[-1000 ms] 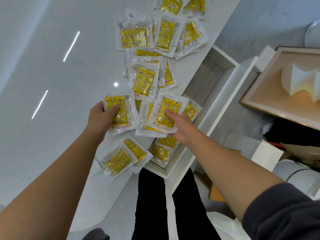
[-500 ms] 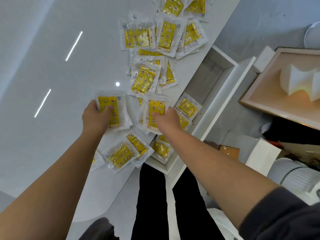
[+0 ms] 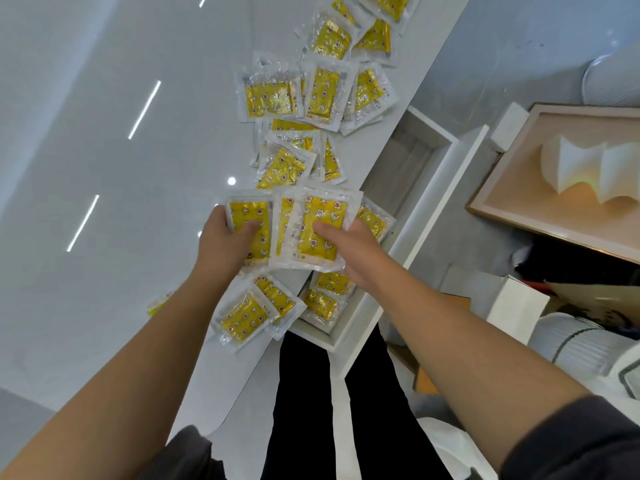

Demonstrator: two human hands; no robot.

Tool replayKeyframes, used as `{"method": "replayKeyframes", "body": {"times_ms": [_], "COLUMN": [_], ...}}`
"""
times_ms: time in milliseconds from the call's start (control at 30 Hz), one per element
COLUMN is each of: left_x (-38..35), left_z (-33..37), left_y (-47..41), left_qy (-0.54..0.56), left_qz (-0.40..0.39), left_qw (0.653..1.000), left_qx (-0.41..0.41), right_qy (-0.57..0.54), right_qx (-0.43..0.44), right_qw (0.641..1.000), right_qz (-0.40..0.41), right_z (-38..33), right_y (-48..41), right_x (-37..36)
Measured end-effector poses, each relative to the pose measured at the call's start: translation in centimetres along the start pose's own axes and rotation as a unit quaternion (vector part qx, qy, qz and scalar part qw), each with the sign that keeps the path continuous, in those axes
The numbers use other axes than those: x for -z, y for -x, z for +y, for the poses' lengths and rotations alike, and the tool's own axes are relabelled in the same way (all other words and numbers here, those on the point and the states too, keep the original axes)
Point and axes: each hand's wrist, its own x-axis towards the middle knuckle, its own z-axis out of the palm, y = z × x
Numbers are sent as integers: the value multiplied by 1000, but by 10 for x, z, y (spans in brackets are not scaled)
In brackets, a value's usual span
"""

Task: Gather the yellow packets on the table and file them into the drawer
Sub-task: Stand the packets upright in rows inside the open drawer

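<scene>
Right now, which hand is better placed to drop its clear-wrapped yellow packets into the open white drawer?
Right. The right hand grips its yellow packets beside the open white drawer; the left hand holds another packet farther in over the glossy white table.

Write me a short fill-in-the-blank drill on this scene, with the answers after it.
1. The drawer stands ____.
2. The left hand and the right hand each hold ____ packets.
3. The two packets nearest the person lie on the ____, not in the drawer.
Answers: open; yellow; table.
</scene>
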Motion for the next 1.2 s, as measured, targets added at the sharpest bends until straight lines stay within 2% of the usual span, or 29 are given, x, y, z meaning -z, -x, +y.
{"method": "replayKeyframes", "body": {"times_ms": [133, 333, 500, 633, 767, 867, 1000, 1200], "left_x": [-23, -41, -48, -54, -59, -64, -83, -139], "left_z": [13, 15, 21, 25, 26, 26, 28, 32], "left_y": [9, 5, 0, -2, -2, -4, -5, -5], "left_qy": [0, -15, -16, -16, 48, 79, 23, 16], "left_qz": [-17, -15, 0, -11, -13, -30, -76, -114], "left_qw": [999, 998, 999, 998, 998, 996, 997, 993], "left_qx": [-37, -56, -51, -54, -27, -6, -3, 34], "right_qy": [-43, -54, -65, -24, 4, 14, 77, 173], "right_qx": [10, 18, -17, -23, -10, -40, -53, -71], "right_qw": [999, 998, 998, 999, 1000, 998, 993, 979], "right_qz": [-25, -16, -14, -27, -3, -38, -75, -77], "right_z": [0, 8, 10, 7, 0, -3, -7, -19], "right_y": [-1, -12, -18, -22, -29, -34, -41, -63], "right_x": [4, 8, 13, 20, 36, 52, 75, 122]}}
